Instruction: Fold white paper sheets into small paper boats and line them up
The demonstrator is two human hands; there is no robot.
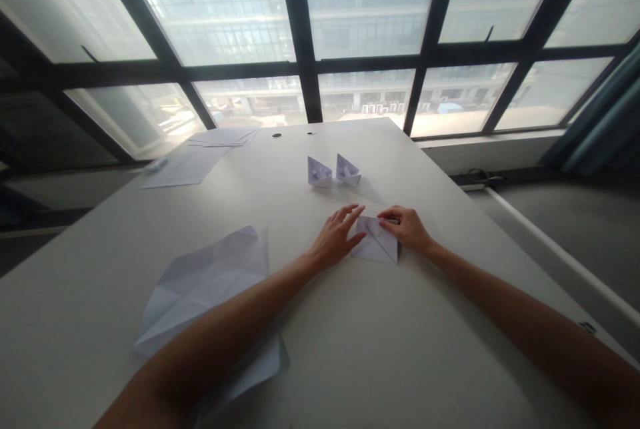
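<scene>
A small folded square of white paper (377,247) lies on the white table, with diagonal creases across its face. My right hand (406,227) pinches its upper right edge between thumb and fingers. At the paper's left side, my left hand (340,235) has its fingers stretched out and apart, the thumb reaching over the paper's edge. Beyond my hands stand two folded paper boats, the left boat (319,173) and the right boat (347,171), side by side with a narrow gap.
A large creased white sheet (210,282) lies to the left, partly under my left forearm. Flat paper sheets (187,165) rest at the table's far left. Two round holes (277,135) sit near the far edge of the table (350,362), before the windows.
</scene>
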